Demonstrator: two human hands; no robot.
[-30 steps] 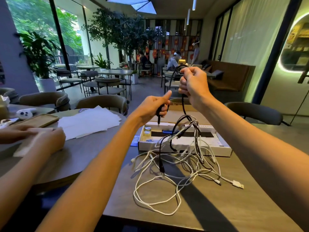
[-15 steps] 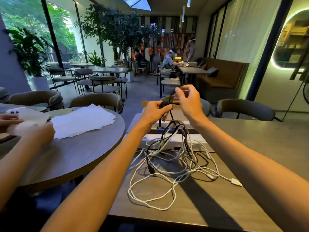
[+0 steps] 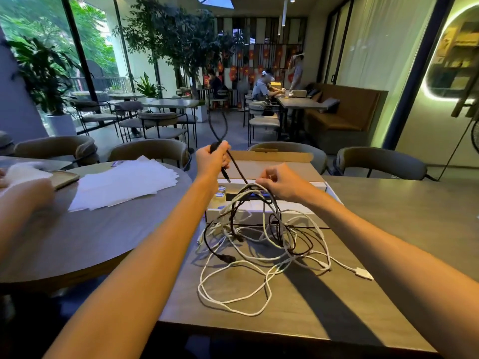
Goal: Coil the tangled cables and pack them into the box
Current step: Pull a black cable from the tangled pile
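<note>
Apart go the hands. Half a second ago they were knuckle to knuckle above the box, and now the right hand (image 3: 280,183) has dropped lower and off to the side, while the left hand (image 3: 211,161) stays high. Left hand first: the fingers are curled tight round the black cable (image 3: 237,168), a loop of it stands up above the fist, and the plug end pokes out below. From that fist one taut strand slants down to the right hand, whose fingers are curled in and pinch the same black cable right over the open box (image 3: 269,165).

Below that grip the strands drape down into the tangle (image 3: 259,244) — black and white leads knotted together, lying on the table (image 3: 388,229) just in front of the box's near wall. A few strands are lifted clear of the wood. A white USB plug (image 3: 364,273) trails out to the right of the heap, flat on the tabletop.

Off to the left stands a round table (image 3: 90,234) with paper sheets (image 3: 124,185) fanned across it, and a second person's hand (image 3: 26,195) sits blurred at its edge.
</note>
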